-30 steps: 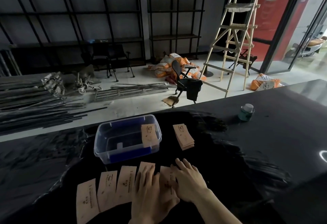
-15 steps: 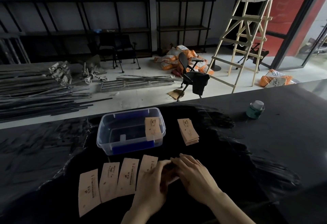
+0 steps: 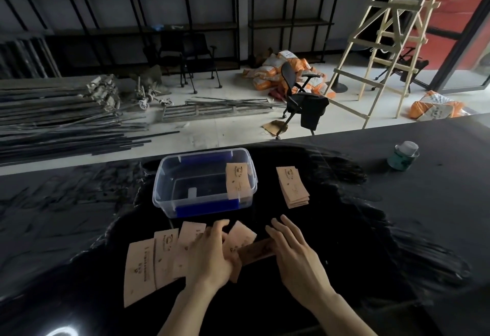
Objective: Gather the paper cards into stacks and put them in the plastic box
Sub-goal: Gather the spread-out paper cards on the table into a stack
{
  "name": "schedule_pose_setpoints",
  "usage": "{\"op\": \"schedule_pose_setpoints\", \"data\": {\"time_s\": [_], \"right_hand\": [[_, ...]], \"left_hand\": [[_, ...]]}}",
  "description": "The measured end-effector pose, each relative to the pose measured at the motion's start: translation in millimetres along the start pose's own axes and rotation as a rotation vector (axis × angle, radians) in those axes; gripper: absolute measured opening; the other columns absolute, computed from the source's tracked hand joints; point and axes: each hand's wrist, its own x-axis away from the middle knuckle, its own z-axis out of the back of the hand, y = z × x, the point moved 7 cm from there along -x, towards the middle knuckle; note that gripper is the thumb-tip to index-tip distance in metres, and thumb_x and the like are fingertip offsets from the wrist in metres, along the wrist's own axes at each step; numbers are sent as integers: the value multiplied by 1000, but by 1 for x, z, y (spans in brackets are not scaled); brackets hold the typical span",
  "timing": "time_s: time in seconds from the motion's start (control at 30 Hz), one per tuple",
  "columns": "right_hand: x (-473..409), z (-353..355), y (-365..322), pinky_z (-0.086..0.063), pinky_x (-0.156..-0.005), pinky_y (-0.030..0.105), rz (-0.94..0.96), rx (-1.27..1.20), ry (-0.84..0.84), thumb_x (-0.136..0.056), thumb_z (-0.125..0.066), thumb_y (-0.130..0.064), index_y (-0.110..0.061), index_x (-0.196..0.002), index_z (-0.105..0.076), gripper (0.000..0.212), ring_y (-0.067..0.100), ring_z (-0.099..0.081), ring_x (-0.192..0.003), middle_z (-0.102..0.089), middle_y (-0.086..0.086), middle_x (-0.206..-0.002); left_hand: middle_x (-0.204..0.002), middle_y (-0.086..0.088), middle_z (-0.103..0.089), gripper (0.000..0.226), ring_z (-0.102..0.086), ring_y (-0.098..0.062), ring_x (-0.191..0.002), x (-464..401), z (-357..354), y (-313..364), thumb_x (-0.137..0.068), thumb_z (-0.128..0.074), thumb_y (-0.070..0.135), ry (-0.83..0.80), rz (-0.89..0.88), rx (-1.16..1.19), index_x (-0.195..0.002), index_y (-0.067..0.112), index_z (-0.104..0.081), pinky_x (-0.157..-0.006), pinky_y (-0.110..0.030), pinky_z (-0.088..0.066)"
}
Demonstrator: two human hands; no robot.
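Both hands work at the near edge of the dark bench (image 3: 424, 203), where the loose paper cards lie. The left hand (image 3: 209, 253) curls over the right end of the overlapping row of cards (image 3: 156, 256), fingers bent around a few cards that it lifts off the surface, apparently to slide them together into one pile. The right hand (image 3: 294, 250) lies beside it with fingers stretched and spread, its inner edge against a tilted card (image 3: 256, 252); it acts as a stop so the cards square up against it, not as a grip. Blur makes it hard to say how many cards sit between the hands.

The three cards furthest left stay fanned flat, each lapping the next, which keeps them easy to sweep sideways in one pass.

Just beyond the hands stands the clear plastic box (image 3: 169, 176), open-topped and close for a short reach. One bundle of cards (image 3: 237, 180) already leans inside against its right wall. A finished stack (image 3: 293, 187) waits on the bench just right of the box, not yet put in.
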Motion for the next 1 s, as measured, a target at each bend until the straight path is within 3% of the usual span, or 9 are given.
{"op": "schedule_pose_setpoints", "data": {"time_s": [0.1,0.23,0.33,0.43,0.57,0.7,0.8,0.9,1.0], "right_hand": [[4,-1,0,-47,-112,36,1,-17,7,-91,-66,-10,-12,-150,-45,62,22,-16,-156,-37,6,-163],[2,-1,-4,-45,-114,36,-53,-27,36,-94,-65,-12,-10,-155,-36,67,21,-14,-156,-25,7,-168],[0,-5,-8,-26,-124,37,-67,-2,21,-98,-59,-21,-15,-161,-18,76,18,0,-157,-7,6,-172],[0,-10,-15,-25,-124,48,2,78,21,-94,-62,-23,-16,-160,-24,77,25,-12,-157,-31,8,-166],[-4,-11,-13,-27,-123,50,17,155,-4,-93,-62,-23,-14,-154,-38,66,30,-26,-153,-52,7,-151],[-9,-13,-13,-25,-123,50,16,142,-21,-96,-55,-24,-16,-155,-36,62,30,-26,-153,-51,6,-151],[-10,-12,-15,-26,-124,50,1,113,-23,-96,-54,-25,-18,-154,-38,61,29,-27,-153,-51,4,-151],[-9,-10,-15,-25,-123,48,-4,100,-9,-95,-52,-27,-18,-152,-42,59,29,-32,-150,-54,5,-148],[-10,-10,-16,-19,-121,45,-9,85,7,-95,-53,-30,-16,-152,-43,60,29,-35,-148,-55,6,-148]], "left_hand": [[-109,16,-66,58,-67,-7,-105,-8,0,5,-85,-78,12,9,-66,221,-127,42,-52,-93,-33,-60],[-105,12,-76,35,-70,3,-105,-7,-1,32,-97,-60,2,-32,-202,433,-113,32,-66,-90,-13,-56],[-109,2,-75,36,-73,-9,-106,3,-17,51,-100,-47,-5,-157,-207,634,-117,23,-65,-91,-25,-61],[-113,1,-71,27,-71,-7,-105,12,-25,50,-102,-47,1,-67,-156,760,-121,18,-58,-85,-25,-61],[-111,8,-67,23,-65,-8,-104,17,13,1,-95,-63,18,427,-41,335,-116,25,-57,-94,-36,-57],[-127,-1,-64,48,-55,-26,-124,26,36,-46,-87,-64,43,406,259,-264,-131,26,-51,-106,-44,-43],[-123,6,-63,43,-57,-22,-118,28,38,-42,-88,-65,42,341,156,-293,-128,31,-54,-102,-39,-44],[-111,18,-56,52,-63,-10,-105,26,39,-29,-83,-75,15,313,-28,-10,-122,40,-52,-81,-24,-51],[-102,24,-68,41,-68,5,-95,19,33,-7,-89,-72,13,231,-180,152,-114,43,-57,-76,-15,-57]]}}
